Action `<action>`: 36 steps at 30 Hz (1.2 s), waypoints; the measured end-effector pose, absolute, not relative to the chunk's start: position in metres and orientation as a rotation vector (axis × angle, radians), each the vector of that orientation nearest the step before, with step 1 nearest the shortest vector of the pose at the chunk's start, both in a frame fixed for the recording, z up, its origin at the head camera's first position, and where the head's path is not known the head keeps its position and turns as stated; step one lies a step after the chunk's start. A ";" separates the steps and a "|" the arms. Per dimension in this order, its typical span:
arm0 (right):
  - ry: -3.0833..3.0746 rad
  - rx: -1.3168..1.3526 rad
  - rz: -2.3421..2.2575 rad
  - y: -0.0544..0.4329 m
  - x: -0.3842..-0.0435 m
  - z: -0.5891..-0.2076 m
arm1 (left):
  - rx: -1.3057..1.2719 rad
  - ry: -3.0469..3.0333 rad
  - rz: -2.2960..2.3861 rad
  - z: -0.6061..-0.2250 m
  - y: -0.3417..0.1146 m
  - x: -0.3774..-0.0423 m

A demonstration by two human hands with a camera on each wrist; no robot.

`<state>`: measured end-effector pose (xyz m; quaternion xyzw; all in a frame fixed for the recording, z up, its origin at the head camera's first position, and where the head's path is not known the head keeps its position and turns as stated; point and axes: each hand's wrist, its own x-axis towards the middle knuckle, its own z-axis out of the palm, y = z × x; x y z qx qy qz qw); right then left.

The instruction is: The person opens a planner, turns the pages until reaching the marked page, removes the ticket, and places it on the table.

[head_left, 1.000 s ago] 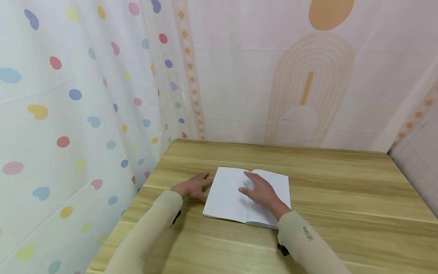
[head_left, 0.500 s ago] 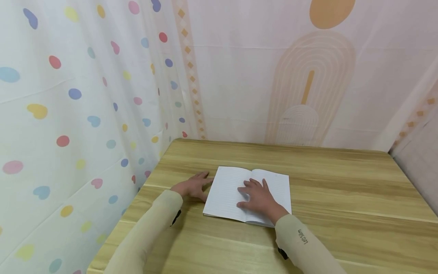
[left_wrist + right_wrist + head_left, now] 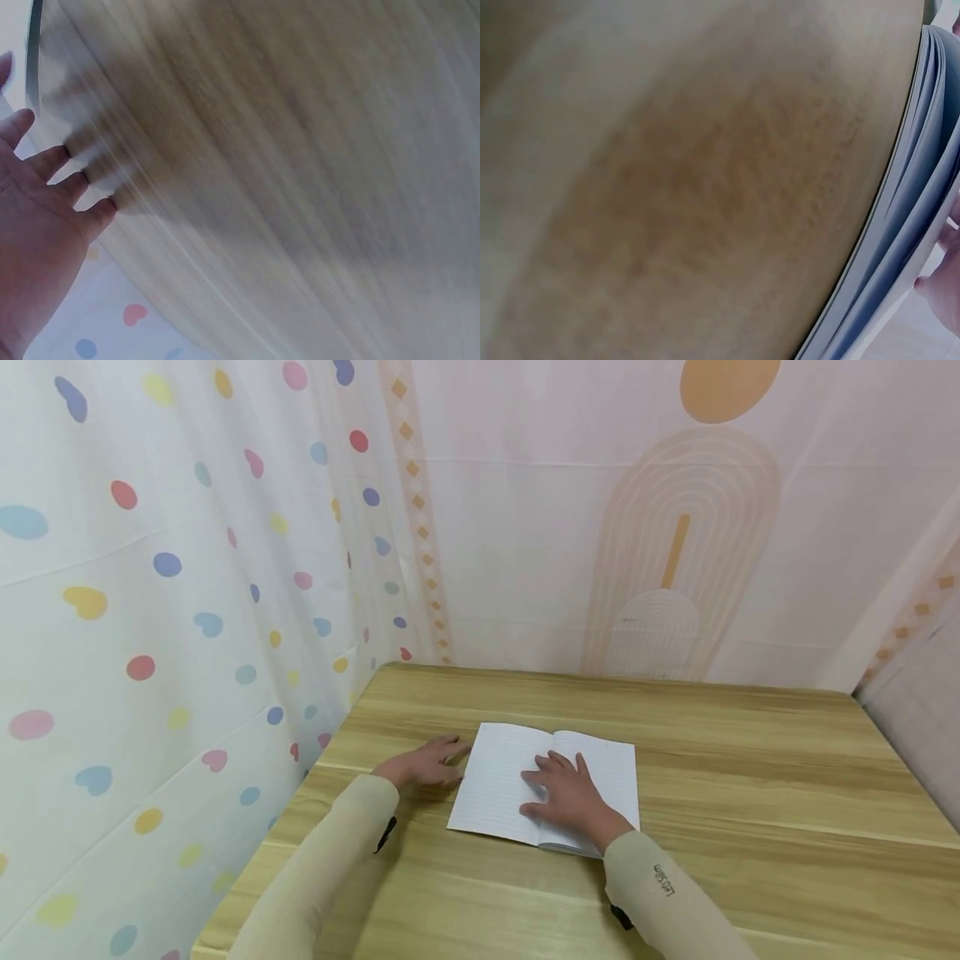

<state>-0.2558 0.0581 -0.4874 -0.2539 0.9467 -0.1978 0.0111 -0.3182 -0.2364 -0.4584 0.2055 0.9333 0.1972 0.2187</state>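
A notebook with white lined pages [image 3: 495, 789] lies open on the wooden table [image 3: 750, 777]. At its left edge is my left hand [image 3: 429, 764], fingers spread, with thumb and fingertips close to the paper's side; whether they touch it is hard to tell. The left wrist view has the same left hand [image 3: 45, 202] with several fingertips over the tabletop. My right hand [image 3: 566, 793] rests with spread fingers across the middle fold and right page. From the right wrist, the notebook's stacked leaves [image 3: 900, 217] bow upward, and only a bit of the right hand [image 3: 943, 289] shows.
A curtain with coloured dots and hearts [image 3: 172, 635] hangs along the left side. Behind the table's far edge hangs a pale curtain with an arch print [image 3: 525, 543]. Table surface extends to the right of the notebook.
My right hand came down and back toward me, from hovering over the fold to lying spread on the pages. The left hand's fingers shifted slightly at the notebook's left edge.
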 end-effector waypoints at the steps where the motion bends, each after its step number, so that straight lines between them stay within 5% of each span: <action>1: 2.950 -0.791 -0.617 0.058 -0.256 -0.487 | 0.563 2.584 0.551 -0.458 -0.236 -0.318; 15: 3.005 -0.799 -0.709 0.075 -0.262 -0.485 | 0.545 2.637 0.379 -0.459 -0.230 -0.312; 36: 3.106 -0.390 -0.861 0.166 -0.281 -0.483 | 0.555 2.665 0.378 -0.461 -0.228 -0.307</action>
